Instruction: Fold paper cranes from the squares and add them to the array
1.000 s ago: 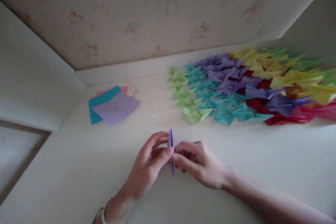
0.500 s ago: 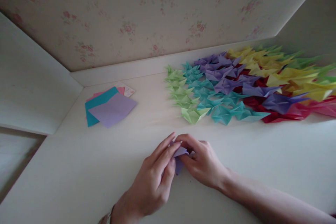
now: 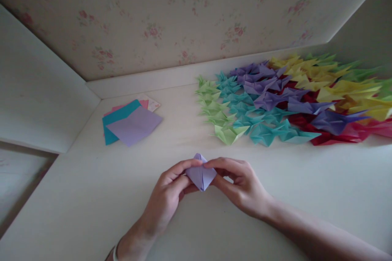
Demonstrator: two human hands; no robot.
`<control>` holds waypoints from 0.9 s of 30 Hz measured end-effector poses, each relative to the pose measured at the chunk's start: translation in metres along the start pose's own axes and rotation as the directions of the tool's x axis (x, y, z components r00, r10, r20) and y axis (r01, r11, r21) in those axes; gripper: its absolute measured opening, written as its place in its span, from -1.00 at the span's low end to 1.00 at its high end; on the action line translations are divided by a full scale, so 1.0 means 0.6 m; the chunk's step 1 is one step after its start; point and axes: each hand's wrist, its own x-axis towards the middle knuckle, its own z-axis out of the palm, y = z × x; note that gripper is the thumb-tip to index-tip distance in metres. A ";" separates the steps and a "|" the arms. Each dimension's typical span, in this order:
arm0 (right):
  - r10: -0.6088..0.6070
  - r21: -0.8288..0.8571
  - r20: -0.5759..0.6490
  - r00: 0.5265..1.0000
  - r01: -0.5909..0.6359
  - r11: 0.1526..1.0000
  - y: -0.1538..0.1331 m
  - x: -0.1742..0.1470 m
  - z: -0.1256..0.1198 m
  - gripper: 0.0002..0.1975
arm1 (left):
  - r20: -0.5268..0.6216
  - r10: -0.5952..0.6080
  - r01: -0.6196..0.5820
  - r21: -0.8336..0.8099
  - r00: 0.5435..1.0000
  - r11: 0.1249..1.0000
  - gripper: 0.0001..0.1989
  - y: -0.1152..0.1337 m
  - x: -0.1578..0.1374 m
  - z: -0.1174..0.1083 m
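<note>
A small piece of purple origami paper [image 3: 201, 174], folded into a diamond with a crease or slit down its middle, is held between both hands just above the white table. My left hand [image 3: 170, 187] pinches its left corner, fingertips on top and the thumb side lower down. From the right, my right hand [image 3: 237, 181] grips the opposite corner, with its index finger on the upper face and the thumb at the lower edge. Parts of the fingers behind the paper are hidden.
Folded paper cranes [image 3: 266, 100] in green, teal, purple, red and yellow stand in rows at the back right. Flat paper sheets [image 3: 134, 124], purple over teal and pink, lie at the left on the white table [image 3: 92, 200]. Floral wallpaper [image 3: 153, 28] rises behind.
The purple paper, earlier mostly covered by the fingers, now faces up as a flat diamond. My left hand has turned and drawn back to the left; the view has shifted slightly.
</note>
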 end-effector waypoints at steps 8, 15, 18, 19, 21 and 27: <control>-0.415 -0.164 0.028 0.909 0.414 0.895 0.009 -0.001 0.004 -0.66 | -0.133 0.100 -0.067 0.233 0.986 0.970 -0.75 0.008 -0.002 0.008; -0.403 -0.171 0.111 0.908 0.417 0.893 0.011 -0.001 0.001 -0.66 | -0.107 0.120 -0.066 0.414 0.987 0.908 -0.71 0.002 0.008 0.001; -0.340 -0.130 0.140 0.930 0.357 0.925 0.003 -0.001 -0.004 -0.65 | -0.119 0.193 -0.117 0.465 0.974 0.877 -0.75 0.003 0.008 0.000; -0.313 -0.105 0.149 0.938 0.329 0.938 -0.001 -0.001 -0.006 -0.66 | -0.123 0.223 -0.134 0.498 0.967 0.857 -0.76 0.003 0.008 0.001; -0.237 -0.054 0.165 0.957 0.248 0.967 -0.008 0.001 -0.008 -0.72 | -0.117 0.275 -0.164 0.564 0.954 0.809 -0.78 0.003 0.007 0.002; 0.016 -0.014 0.048 0.999 -0.015 1.000 0.001 -0.003 0.006 -0.85 | -0.081 0.281 -0.188 0.567 0.956 0.802 -0.80 0.000 0.008 -0.002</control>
